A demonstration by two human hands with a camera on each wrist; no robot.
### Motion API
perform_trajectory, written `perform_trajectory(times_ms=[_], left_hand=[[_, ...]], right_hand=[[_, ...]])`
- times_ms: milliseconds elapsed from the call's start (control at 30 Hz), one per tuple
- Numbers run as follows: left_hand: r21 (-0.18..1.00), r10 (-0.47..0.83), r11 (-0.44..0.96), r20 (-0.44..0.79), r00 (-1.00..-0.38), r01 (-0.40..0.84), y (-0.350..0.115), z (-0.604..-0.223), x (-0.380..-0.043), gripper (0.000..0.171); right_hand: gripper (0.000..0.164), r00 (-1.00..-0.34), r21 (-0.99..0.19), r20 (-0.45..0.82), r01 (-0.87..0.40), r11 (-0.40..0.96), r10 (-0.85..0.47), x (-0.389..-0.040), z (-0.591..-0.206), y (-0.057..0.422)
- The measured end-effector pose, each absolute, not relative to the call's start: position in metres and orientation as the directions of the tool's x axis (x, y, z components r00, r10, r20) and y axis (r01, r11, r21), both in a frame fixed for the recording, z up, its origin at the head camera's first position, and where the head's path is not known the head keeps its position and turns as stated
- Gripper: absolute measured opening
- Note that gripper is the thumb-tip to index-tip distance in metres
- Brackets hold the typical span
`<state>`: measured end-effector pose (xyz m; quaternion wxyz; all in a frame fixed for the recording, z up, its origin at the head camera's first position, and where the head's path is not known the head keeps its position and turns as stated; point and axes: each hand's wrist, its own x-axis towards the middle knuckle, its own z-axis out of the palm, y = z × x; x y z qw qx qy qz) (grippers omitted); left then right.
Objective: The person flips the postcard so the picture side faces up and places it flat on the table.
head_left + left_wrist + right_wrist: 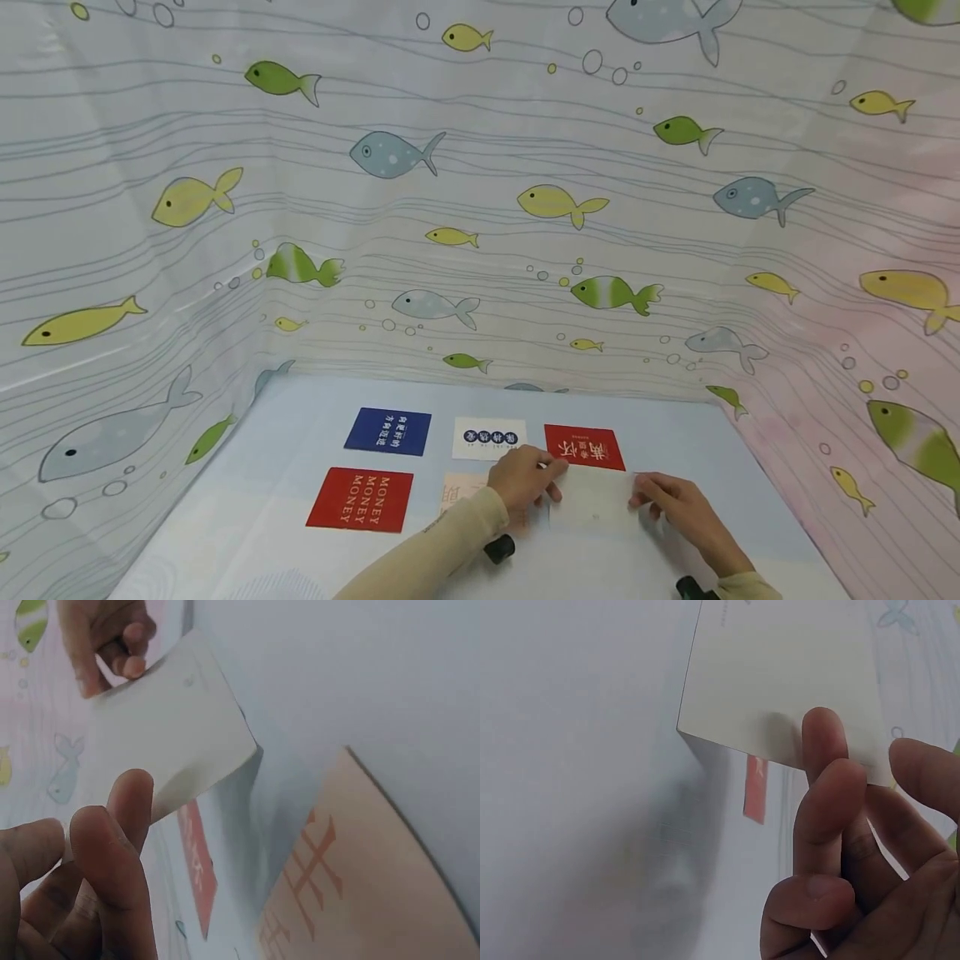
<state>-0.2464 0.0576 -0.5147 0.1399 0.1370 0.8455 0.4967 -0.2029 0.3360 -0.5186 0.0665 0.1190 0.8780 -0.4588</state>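
A pale, nearly blank square card (592, 502) is held tilted up off the table between both hands. My left hand (522, 482) pinches its upper left corner, and my right hand (686, 510) pinches its right edge. In the left wrist view, a gap with shadow shows between the card (176, 727) and the tabletop; the right hand (105, 641) grips the opposite side. The right wrist view shows the fingers behind the card's (780, 682) lower edge, the thumb opposite. Just beyond lies a red card (585, 447) with white characters. A peach card (456, 490) lies partly hidden behind my left arm.
On the light blue-white table (247, 500) also lie a blue card (387, 442), a white card (468, 429) with blue circles, and a red MONEY card (330, 504). A fish-patterned curtain (495, 167) surrounds the table's back and sides.
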Motion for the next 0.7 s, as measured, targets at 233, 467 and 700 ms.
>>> perform_trajectory(times_ms=[233, 467, 700], left_hand=[[0.871, 0.372, 0.475, -0.067, -0.926, 0.128, 0.058, -0.511, -0.249, 0.033], [0.848, 0.384, 0.499, -0.029, -0.923, 0.181, 0.056, -0.506, -0.247, 0.035], [0.834, 0.417, 0.5, 0.005, -0.909, 0.234, 0.054, -0.497, -0.241, 0.032]], right_hand=[[0.06, -0.969, -0.802, -0.198, 0.245, 0.545, 0.144, -0.203, -0.517, 0.339], [0.063, -0.973, -0.802, -0.176, 0.231, 0.55, 0.152, -0.201, -0.514, 0.338], [0.06, -0.985, -0.791, -0.122, 0.17, 0.587, 0.12, -0.198, -0.513, 0.339]])
